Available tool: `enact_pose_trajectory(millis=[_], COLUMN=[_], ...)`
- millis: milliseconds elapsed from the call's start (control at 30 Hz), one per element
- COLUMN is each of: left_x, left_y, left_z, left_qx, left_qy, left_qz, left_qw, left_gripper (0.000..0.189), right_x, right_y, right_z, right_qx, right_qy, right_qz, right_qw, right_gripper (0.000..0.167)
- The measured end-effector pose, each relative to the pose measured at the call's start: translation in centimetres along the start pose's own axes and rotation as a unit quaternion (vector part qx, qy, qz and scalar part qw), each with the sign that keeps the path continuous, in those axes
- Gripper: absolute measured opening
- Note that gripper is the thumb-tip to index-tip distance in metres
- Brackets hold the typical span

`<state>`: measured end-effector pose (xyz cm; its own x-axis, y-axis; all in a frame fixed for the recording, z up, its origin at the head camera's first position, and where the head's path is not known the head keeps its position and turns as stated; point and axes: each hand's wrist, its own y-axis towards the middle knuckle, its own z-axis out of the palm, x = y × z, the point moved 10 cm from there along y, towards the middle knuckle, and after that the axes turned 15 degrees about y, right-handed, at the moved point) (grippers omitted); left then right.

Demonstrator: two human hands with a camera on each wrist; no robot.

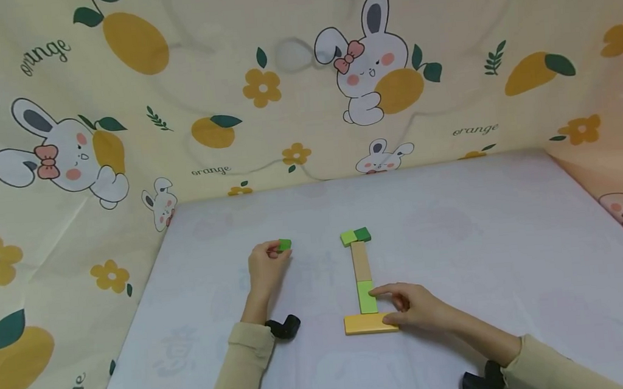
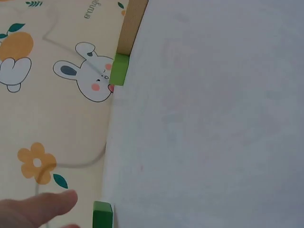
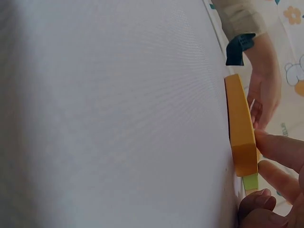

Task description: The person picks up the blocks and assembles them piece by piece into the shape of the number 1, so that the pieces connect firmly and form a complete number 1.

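Observation:
My left hand (image 1: 268,268) is close to a small green block (image 1: 285,244) at the left. In the left wrist view, fingertips (image 2: 70,198) show a gap from that block, which stands on the white surface. My right hand (image 1: 422,308) has its index finger at the edge of a light-green block (image 1: 368,306) and its thumb on the right end of a yellow block (image 3: 239,118). The light-green block adjoins a plain wooden block (image 1: 360,261) in a line. Beyond this, a small lime block (image 1: 348,238) and a dark-green block (image 1: 362,234) lie side by side.
All blocks are on a white-covered table (image 1: 485,236). A patterned curtain (image 1: 288,37) with rabbits and oranges rises behind it and at the sides. Black devices are worn on both wrists, at the left wrist (image 1: 285,328) and right wrist (image 1: 482,382).

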<state>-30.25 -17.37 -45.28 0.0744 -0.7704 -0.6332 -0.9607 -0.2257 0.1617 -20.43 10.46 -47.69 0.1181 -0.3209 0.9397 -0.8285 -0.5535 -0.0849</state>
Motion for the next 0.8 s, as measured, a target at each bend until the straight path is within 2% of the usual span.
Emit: enact_pose_trajectory(millis=[100,200,333,400,533,800], left_x=[0.7,1.2,1.5,1.5,1.8,1.9], left_y=[0.3,0.7,1.1,1.2,1.1,1.0], left_z=[-0.1,-0.1,0.2,0.5,1.0,1.4], left_qx=[-0.016,-0.015,0.002,0.016,0.044,0.047], left_qy=[0.006,0.007,0.016,0.024,0.026,0.03], left_qz=[-0.025,-0.045,-0.059,-0.065,-0.08,-0.088], left_qw=[0.9995,0.9989,0.9981,0.9975,0.9955,0.9945], left_gripper=[0.034,0.037,0.041,0.042,0.043,0.041], right_x=[0.0,0.4,0.4,0.2,0.4,0.2], right_y=[-0.1,-0.2,-0.2,-0.1,-0.2,-0.2], right_z=[0.0,-0.1,-0.1,-0.1,-0.1,0.1], right_qx=[0.0,0.001,0.002,0.002,0.003,0.006], right_qy=[0.004,0.005,0.004,0.009,0.015,0.018], right_qz=[-0.008,-0.028,-0.017,0.005,0.0,-0.011], right_qw=[1.0,0.9996,0.9998,1.0,0.9999,0.9998], right_gripper=[0.048,0.048,0.048,0.049,0.049,0.047])
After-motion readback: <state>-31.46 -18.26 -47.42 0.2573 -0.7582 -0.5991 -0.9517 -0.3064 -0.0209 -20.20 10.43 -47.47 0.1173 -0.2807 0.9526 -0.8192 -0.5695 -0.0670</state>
